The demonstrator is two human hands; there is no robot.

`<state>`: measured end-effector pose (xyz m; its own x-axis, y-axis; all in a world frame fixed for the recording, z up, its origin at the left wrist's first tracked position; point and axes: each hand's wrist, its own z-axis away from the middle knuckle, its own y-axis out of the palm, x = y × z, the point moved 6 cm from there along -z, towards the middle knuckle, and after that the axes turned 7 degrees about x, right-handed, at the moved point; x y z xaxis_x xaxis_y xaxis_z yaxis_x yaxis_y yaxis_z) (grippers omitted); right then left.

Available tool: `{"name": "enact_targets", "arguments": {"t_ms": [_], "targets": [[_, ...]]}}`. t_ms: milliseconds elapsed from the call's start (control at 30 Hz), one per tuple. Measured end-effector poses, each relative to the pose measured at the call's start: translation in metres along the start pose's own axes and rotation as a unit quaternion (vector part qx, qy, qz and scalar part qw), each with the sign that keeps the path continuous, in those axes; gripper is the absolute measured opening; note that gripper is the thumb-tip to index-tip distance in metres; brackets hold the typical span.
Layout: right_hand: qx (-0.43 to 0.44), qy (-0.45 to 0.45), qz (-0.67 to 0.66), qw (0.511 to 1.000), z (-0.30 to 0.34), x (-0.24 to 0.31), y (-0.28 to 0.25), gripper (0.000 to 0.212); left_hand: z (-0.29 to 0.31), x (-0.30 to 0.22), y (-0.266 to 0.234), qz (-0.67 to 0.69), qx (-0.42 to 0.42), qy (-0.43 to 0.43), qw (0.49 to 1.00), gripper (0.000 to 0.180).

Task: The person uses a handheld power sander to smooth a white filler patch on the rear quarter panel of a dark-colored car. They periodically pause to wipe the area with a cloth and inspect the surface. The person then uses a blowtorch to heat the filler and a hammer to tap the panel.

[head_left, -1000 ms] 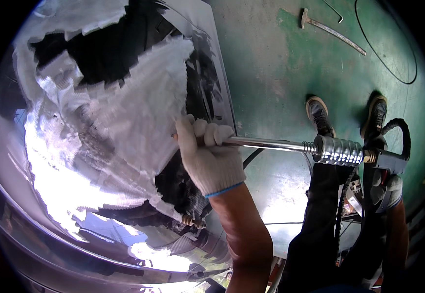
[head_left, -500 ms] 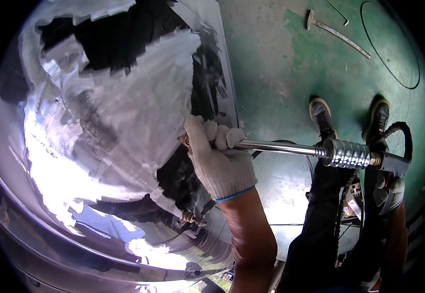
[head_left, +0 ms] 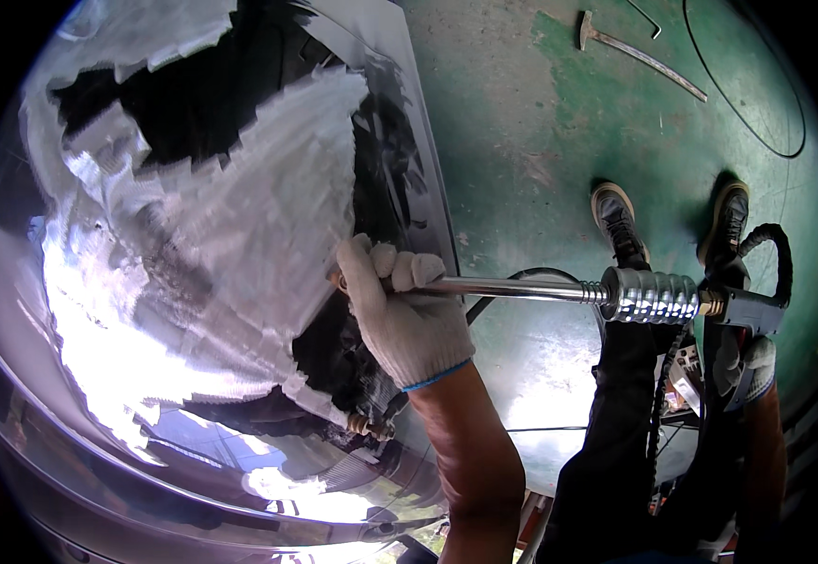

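A dent puller (head_left: 522, 288), with a chrome rod and a ribbed slide weight (head_left: 653, 295), spans the space between my hands. My left hand (head_left: 409, 320), in a white knit glove with a blue cuff, is closed around the front of its rod. The copper-coloured tip pokes out past my thumb, beside the bare metal patch of a car body panel (head_left: 240, 244); whether it touches the metal is hard to tell. My right hand (head_left: 757, 365), also gloved and partly in shadow, is closed on the grey pistol grip at the tool's rear.
A brass-coloured clamp-like fitting (head_left: 369, 428) sits at the patch's lower corner. On the green floor lie a hammer (head_left: 644, 58), a bent rod (head_left: 652, 21) and a looped black cable (head_left: 743, 117). A box of small parts (head_left: 684, 381) stands beyond my legs.
My left hand and the tool's front have shifted slightly left along with the panel in view. The slide weight and rear grip moved slightly left too. Both grips look the same.
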<state>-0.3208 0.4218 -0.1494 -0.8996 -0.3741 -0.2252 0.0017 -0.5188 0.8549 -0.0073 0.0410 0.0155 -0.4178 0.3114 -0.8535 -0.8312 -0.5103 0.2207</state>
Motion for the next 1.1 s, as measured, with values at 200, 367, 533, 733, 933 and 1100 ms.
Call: {"name": "enact_targets", "arguments": {"t_ms": [200, 367, 533, 733, 933, 1100], "targets": [[-0.084, -0.015, -0.014, 0.996, 0.001, -0.001, 0.024, 0.047, 0.059, 0.084, 0.020, -0.173, 0.084, -0.024, 0.981, 0.025], [-0.069, -0.013, 0.029, 0.997, -0.011, 0.006, 0.026, 0.049, 0.117, 0.149, 0.020, -0.051, 0.066, -0.131, 0.988, 0.023], [-0.055, 0.003, 0.075, 0.996, -0.012, 0.009, 0.027, 0.048, 0.093, 0.150, 0.024, 0.054, 0.107, -0.213, 0.970, 0.021], [-0.074, -0.002, 0.062, 0.995, -0.004, 0.010, 0.025, 0.047, 0.102, 0.138, 0.022, -0.281, 0.224, -0.063, 0.931, 0.027], [-0.011, -0.001, 0.047, 0.999, -0.002, 0.004, 0.010, 0.047, 0.009, -0.006, 0.001, -0.049, -0.018, -0.001, 0.999, 0.030], [-0.073, -0.014, 0.046, 0.996, -0.005, 0.001, 0.034, 0.046, -0.022, 0.009, 0.001, 0.234, 0.252, -0.114, 0.932, 0.027]]}}
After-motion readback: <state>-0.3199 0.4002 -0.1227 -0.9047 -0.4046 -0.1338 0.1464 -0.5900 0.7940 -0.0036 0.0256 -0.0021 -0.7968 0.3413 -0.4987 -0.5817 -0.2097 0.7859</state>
